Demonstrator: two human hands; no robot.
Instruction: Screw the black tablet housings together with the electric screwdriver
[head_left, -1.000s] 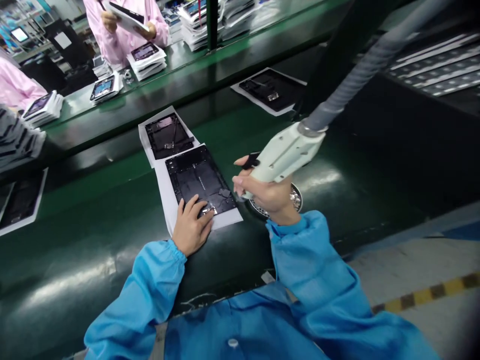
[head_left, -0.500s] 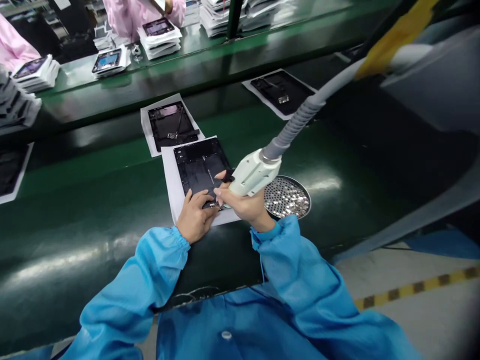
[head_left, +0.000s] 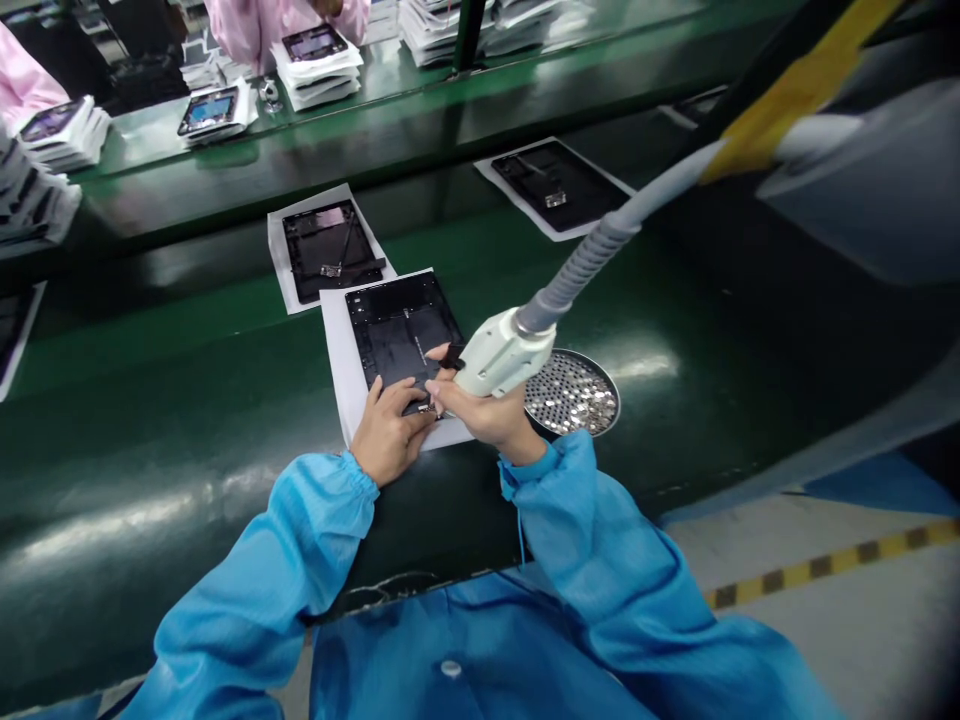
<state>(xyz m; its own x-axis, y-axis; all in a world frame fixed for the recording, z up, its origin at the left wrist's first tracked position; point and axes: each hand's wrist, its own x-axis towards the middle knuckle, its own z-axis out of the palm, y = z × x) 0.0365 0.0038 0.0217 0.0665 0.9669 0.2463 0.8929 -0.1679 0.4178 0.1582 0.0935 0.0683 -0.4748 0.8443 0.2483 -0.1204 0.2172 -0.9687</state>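
Observation:
A black tablet housing [head_left: 396, 322] lies on a white sheet [head_left: 340, 372] in front of me. My left hand [head_left: 391, 428] rests on its near edge, fingers stretched out and apart. Beside those fingertips sits a small shiny metal part [head_left: 426, 408]. Wrapped in my right hand [head_left: 487, 412] is a white hand tool [head_left: 501, 352], tilted, with a grey ribbed hose [head_left: 581, 272] rising to the upper right. Its tip is hidden by my fingers, close to the metal part. Whether it touches the part I cannot tell.
A round perforated tray [head_left: 574, 395] of small shiny metal pieces stands right of my right hand. On the green belt behind lie another tablet housing [head_left: 315, 250] and one farther right [head_left: 585, 195]. Paper stacks [head_left: 319, 80] and people in pink sleeves [head_left: 247, 35] are across the line.
The other housings on the belt have slid a little to the left. The tool has tipped slightly left; both hands stay at the near edge of the housing.

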